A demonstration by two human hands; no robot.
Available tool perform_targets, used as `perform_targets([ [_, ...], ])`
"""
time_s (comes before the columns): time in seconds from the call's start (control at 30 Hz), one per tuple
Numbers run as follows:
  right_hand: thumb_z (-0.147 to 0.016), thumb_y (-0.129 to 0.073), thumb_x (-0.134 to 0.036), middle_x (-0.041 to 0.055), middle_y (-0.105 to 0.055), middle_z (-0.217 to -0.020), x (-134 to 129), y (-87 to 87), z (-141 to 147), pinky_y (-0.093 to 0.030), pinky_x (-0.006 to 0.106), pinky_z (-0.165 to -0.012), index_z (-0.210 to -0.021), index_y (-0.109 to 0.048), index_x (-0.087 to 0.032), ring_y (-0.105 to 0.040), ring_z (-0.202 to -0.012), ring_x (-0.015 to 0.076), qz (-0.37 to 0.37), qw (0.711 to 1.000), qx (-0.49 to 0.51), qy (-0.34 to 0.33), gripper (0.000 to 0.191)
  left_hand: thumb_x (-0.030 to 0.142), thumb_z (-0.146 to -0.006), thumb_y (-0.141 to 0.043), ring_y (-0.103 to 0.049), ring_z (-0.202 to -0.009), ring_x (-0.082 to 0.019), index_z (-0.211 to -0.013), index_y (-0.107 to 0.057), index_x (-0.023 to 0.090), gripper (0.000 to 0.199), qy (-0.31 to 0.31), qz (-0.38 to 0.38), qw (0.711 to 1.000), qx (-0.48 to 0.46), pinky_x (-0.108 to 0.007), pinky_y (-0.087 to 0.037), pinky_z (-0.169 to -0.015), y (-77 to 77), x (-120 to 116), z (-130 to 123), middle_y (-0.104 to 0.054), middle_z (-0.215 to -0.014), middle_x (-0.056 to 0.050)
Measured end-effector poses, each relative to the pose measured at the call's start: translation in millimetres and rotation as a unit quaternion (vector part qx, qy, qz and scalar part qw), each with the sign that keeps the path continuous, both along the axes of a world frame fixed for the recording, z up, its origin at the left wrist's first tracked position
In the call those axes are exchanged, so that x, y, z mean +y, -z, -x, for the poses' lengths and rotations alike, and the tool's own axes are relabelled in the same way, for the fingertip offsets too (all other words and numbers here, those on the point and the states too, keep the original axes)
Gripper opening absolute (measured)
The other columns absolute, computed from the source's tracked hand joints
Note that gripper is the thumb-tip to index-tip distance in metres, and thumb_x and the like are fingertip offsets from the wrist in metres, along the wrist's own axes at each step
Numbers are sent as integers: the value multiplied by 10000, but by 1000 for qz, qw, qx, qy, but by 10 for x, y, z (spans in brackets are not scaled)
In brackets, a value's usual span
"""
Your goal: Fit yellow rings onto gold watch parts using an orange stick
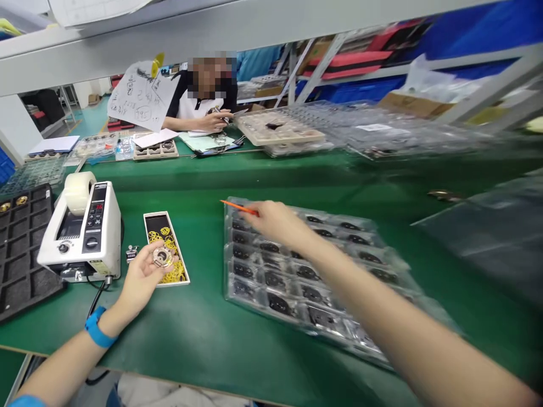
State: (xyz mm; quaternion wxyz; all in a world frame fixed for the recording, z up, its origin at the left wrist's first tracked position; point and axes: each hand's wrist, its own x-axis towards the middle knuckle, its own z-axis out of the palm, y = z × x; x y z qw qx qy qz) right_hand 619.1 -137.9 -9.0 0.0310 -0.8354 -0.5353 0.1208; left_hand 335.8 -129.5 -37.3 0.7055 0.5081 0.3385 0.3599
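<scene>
At the green desk: two hands, each holding one thing

Two hands are in view, and neither is empty. The left hand, with one blue wrist strap above it, lies palm up with its fingers curled narrowly around one round metal part. That part sits at the fingertips, directly over the near end of one white-rimmed box full of yellow rings. The right hand is closed narrowly on one orange stick, which points left. This hand hangs over the far corner of one clear blister tray holding about twenty black parts; the forearm hides some, so the count is rough.

A strip of bare green separates the box from the tray. Left of the box stand one small tally counter and one white tape dispenser with one roll on top. Farther left lies one black foam tray with two gold parts in it. Across the desk, one co-worker's hand grips a small tool beside one handwritten sheet.
</scene>
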Motion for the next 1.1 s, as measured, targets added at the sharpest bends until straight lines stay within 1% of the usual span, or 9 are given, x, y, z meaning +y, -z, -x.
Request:
perform_targets([
  [0.03, -947, -404, -321, 84, -617, -774, -81, 18, 172, -391, 264, -608, -1039, -679, -130, -579, -707, 187, -70, 992, 103, -38, 348, 252, -668, -718, -605, -1085, -221, -1217, -458, 128, 620, 13, -1, 1000, 0, -289, -496, -941, -8, -15, 2, -571, -1221, -146],
  [0.07, -921, -444, -355, 65, -594, -739, -164, 45, 354, -389, 261, -604, -973, -695, -140, -554, -676, 171, -139, 963, 211, -90, 335, 255, -685, -709, -594, -1103, -223, -1227, -462, 132, 608, 25, -3, 1000, 0, -299, -492, -956, -14, -29, 5, -553, -1248, -145],
  [0.13, -866, -498, -411, 53, -554, -731, -315, 114, 708, -394, 265, -623, -788, -698, -153, -516, -676, 156, -253, 883, 355, -177, 335, 265, -724, -689, -584, -1114, -219, -1251, -467, 138, 586, 50, -9, 999, 4, -322, -480, -987, -17, -49, 11, -544, -1260, -140],
  [0.2, -823, -543, -404, 41, -520, -715, -416, 180, 990, -369, 256, -581, -714, -682, -160, -461, -628, 133, -294, 835, 432, -171, 302, 278, -753, -672, -579, -1115, -212, -1279, -465, 146, 581, 72, -16, 997, 5, -338, -478, -999, -8, -62, 16, -551, -1249, -133],
  [0.27, -777, -588, -367, 32, -502, -724, -459, 226, 1162, -344, 246, -555, -692, -674, -160, -410, -591, 111, -305, 818, 468, -138, 239, 288, -767, -664, -574, -1118, -208, -1301, -462, 152, 586, 93, -23, 995, 4, -338, -486, -991, 8, -72, 17, -547, -1252, -132],
  [0.4, -725, -612, -330, 31, -491, -762, -449, 264, 1240, -344, 240, -556, -650, -649, -151, -393, -588, 96, -301, 809, 495, -98, 198, 256, -780, -641, -548, -1154, -202, -1309, -466, 152, 566, 119, -35, 992, 16, -321, -472, -1006, 37, -93, 16, -499, -1309, -142],
  [0.6, -721, -607, -356, 38, -492, -777, -459, 257, 1178, -364, 246, -590, -641, -639, -146, -443, -650, 114, -272, 810, 508, -106, 228, 243, -814, -599, -532, -1176, -198, -1313, -463, 151, 525, 133, -46, 990, 23, -315, -478, -1004, 68, -106, 23, -468, -1344, -140],
  [0.77, -731, -595, -338, 32, -497, -755, -470, 304, 1225, -329, 237, -540, -634, -647, -152, -390, -581, 93, -289, 819, 487, -93, 216, 256, -810, -605, -529, -1186, -201, -1312, -464, 152, 532, 132, -41, 990, 27, -294, -483, -996, 73, -116, 23, -470, -1350, -138],
  [1.1, -770, -554, -220, 22, -526, -747, -482, 419, 1371, -346, 234, -516, -631, -580, -162, -427, -573, 102, -360, 840, 397, -82, 153, 352, -791, -648, -608, -1038, -179, -1199, -518, 144, 477, 90, -41, 995, 20, -303, -513, -944, 103, -140, -50, -608, -1137, -118],
])
